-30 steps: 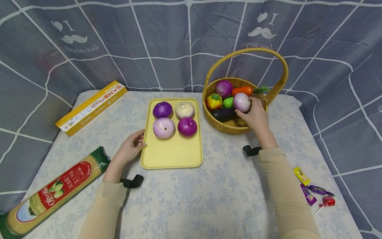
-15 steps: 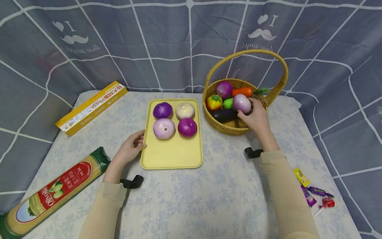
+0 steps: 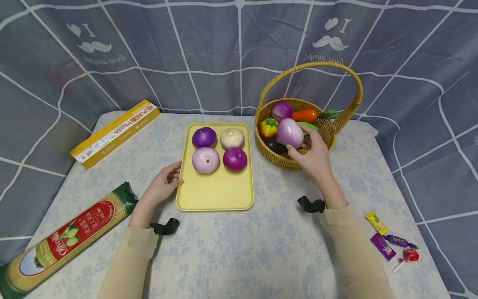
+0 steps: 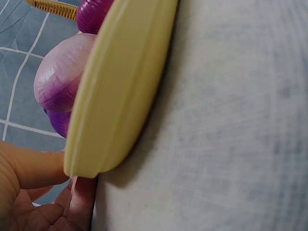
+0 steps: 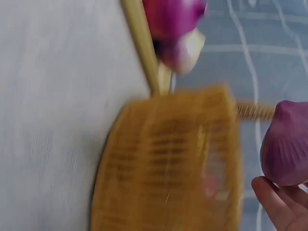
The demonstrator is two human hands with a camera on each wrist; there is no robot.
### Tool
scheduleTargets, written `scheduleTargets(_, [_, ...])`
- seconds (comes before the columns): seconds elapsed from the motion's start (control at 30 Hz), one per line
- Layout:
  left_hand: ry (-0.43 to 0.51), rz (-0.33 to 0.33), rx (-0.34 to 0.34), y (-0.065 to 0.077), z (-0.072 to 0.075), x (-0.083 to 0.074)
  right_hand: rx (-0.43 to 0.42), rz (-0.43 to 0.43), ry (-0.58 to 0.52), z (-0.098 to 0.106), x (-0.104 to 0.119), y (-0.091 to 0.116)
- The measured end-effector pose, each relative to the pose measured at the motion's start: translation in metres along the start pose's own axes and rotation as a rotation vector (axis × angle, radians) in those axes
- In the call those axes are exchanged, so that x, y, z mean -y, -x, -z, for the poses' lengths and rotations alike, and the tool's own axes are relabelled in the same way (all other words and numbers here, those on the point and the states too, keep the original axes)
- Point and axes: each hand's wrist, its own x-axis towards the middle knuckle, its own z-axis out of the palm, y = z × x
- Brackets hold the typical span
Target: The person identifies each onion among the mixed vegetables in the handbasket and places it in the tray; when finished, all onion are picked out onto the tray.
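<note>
My right hand holds a pale purple onion above the front part of the wicker basket. In the right wrist view, thumb and fingers grip this onion above the blurred basket wall. My left hand grips the left edge of a yellow tray; its thumb lies at the rim in the left wrist view. On the tray sit a dark purple onion, a white onion, a pale purple onion and a magenta onion.
The basket also contains a purple onion, a carrot, a red-yellow vegetable, a green vegetable and an eggplant. A pasta box and spaghetti pack lie left. Wrapped candies and a lollipop lie right.
My right hand has lifted the pale purple onion from its place in the basket and moved it left, uncovering more of the green vegetable. The left hand has stayed at the tray.
</note>
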Motion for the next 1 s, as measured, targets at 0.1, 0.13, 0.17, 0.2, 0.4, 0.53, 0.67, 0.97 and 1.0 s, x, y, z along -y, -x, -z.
scheduleTargets(0.1, [-0.011, 0.003, -0.002, -0.001, -0.001, 0.000, 0.040, 0.050, -0.096, -0.011, 0.014, 0.010])
scheduleTargets(0.13, [-0.013, 0.003, -0.004, -0.001, -0.001, 0.000, 0.054, 0.071, -0.130, -0.015, 0.019, 0.013])
scheduleTargets(0.17, [-0.013, 0.001, -0.005, -0.001, -0.001, -0.001, 0.071, 0.089, -0.163, -0.019, 0.023, 0.016])
scheduleTargets(0.2, [-0.015, 0.001, -0.007, -0.002, -0.001, 0.000, 0.086, 0.109, -0.192, -0.024, 0.027, 0.019])
scheduleTargets(0.4, [-0.015, 0.010, -0.011, -0.001, -0.001, -0.002, 0.214, 0.178, -0.254, -0.057, 0.044, 0.036])
scheduleTargets(0.53, [-0.015, 0.013, -0.016, 0.000, -0.001, -0.004, 0.318, 0.223, -0.250, -0.083, 0.050, 0.047])
scheduleTargets(0.67, [-0.026, 0.001, -0.018, -0.001, 0.000, -0.003, 0.400, 0.249, -0.231, -0.107, 0.057, 0.056])
scheduleTargets(0.97, [-0.028, -0.014, -0.022, -0.001, -0.002, 0.001, 0.523, 0.204, -0.170, -0.144, 0.066, 0.066])
scheduleTargets(1.0, [-0.029, -0.013, -0.021, -0.001, -0.002, 0.001, 0.529, 0.200, -0.150, -0.147, 0.067, 0.066])
